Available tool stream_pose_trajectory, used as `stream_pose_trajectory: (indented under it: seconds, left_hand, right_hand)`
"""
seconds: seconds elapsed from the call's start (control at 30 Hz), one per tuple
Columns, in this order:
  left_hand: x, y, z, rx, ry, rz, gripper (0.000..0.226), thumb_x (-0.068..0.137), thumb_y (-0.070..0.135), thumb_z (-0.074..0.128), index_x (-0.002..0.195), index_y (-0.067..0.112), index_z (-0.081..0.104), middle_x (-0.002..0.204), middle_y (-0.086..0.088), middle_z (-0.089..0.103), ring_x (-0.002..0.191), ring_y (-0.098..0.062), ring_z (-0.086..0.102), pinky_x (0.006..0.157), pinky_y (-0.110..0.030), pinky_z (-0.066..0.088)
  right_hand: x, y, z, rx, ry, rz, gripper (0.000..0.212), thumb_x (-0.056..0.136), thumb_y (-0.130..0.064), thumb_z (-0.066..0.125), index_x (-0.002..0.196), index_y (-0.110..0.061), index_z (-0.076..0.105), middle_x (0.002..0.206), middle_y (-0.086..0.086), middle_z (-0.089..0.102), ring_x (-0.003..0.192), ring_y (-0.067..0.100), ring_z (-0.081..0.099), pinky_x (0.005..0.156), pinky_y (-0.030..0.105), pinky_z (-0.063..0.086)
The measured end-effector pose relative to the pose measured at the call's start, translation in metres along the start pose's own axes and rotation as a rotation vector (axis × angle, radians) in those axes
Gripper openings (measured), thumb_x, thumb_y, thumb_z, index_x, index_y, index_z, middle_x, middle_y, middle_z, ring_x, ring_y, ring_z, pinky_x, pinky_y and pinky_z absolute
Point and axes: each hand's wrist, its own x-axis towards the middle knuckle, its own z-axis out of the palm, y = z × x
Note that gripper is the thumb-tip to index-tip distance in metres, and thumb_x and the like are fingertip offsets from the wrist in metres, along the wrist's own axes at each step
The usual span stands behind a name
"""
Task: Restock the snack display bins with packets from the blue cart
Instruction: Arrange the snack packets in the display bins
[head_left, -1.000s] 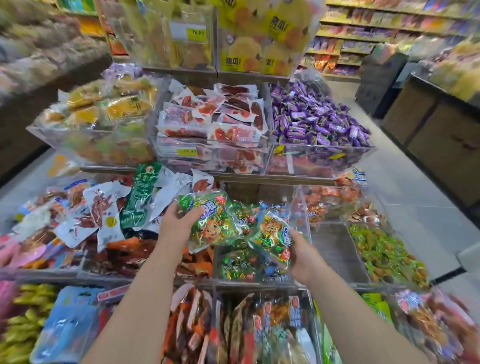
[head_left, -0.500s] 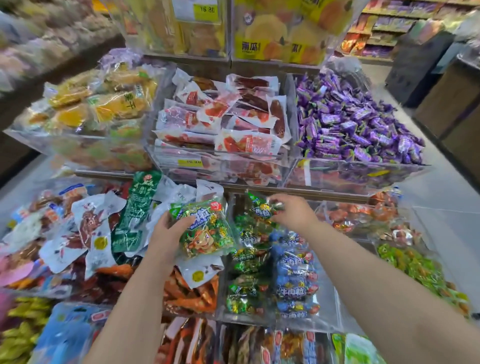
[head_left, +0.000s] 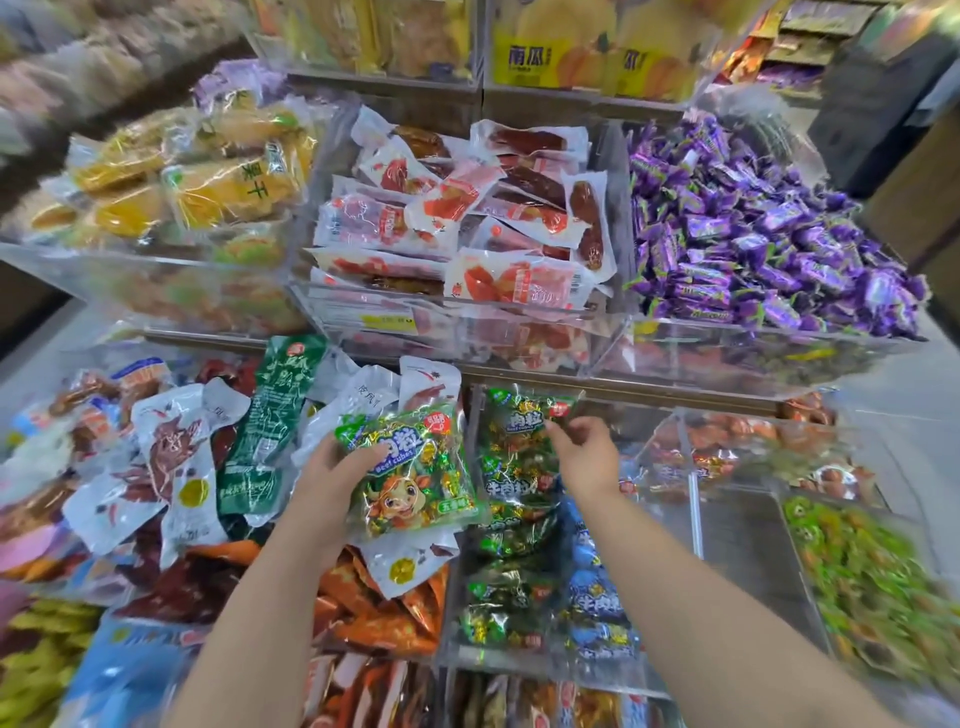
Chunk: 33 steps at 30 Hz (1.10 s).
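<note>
right grip (head_left: 587, 460) | green packet (head_left: 522, 415) carried up; now at bin (head_left: 498, 662) back

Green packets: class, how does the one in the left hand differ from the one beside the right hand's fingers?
The held packet is gripped by the left hand, outside the clear bin; the back packet lies inside it. The held packet shows its cartoon front; the back packet's is partly hidden by the right hand. Both are green.

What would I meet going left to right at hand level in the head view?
white meat packets → long green packet → left hand → beef-cubes packet in its grip → right hand → green candies
</note>
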Motion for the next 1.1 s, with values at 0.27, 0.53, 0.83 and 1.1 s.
stream_pose_trajectory:
  seconds: [0.27,0.53,0.83,1.1]
  left_hand:
    - [-0.005,0.002,0.004,-0.023,0.006,0.036,0.018,0.083,0.021,0.068,0.096,0.015,0.058,0.089,-0.007,0.073,0.076,-0.025,0.072,0.061,-0.036,0.056]
    - [-0.021,0.004,0.035,-0.001,-0.130,0.158,0.034,0.060,0.026,0.078,0.091,0.023,0.064,0.082,0.004,0.073,0.075,-0.016,0.071,0.056,-0.027,0.054]
    - [-0.033,0.003,0.055,0.185,0.118,0.160,0.066,0.076,0.057,0.070,0.133,0.031,0.048,0.138,0.011,0.050,0.129,-0.018,0.046,0.097,-0.035,0.038]
    - [-0.032,0.008,0.022,-0.013,0.175,0.106,0.073,0.091,0.042,0.059,0.151,0.019,0.023,0.156,0.001,0.025,0.140,-0.024,0.029,0.110,-0.045,0.025]
  right_hand:
    - [-0.002,-0.004,-0.012,-0.107,-0.086,-0.054,0.028,0.087,-0.040,0.063,0.098,-0.017,0.053,0.098,0.000,0.055,0.088,0.018,0.054,0.067,0.024,0.040]
    - [-0.084,-0.031,-0.045,0.456,-0.590,0.005,0.052,0.063,-0.057,0.076,0.103,-0.026,0.062,0.088,-0.009,0.068,0.080,0.008,0.066,0.067,0.024,0.050]
    - [-0.084,-0.014,-0.062,0.337,-0.484,0.040,0.035,0.076,-0.023,0.078,0.104,-0.019,0.057,0.097,-0.003,0.061,0.086,0.013,0.059,0.072,0.024,0.045]
    - [-0.044,0.002,-0.041,0.178,-0.172,-0.078,0.023,0.081,-0.020,0.073,0.088,-0.027,0.052,0.091,-0.004,0.061,0.085,0.014,0.058,0.078,0.028,0.045]
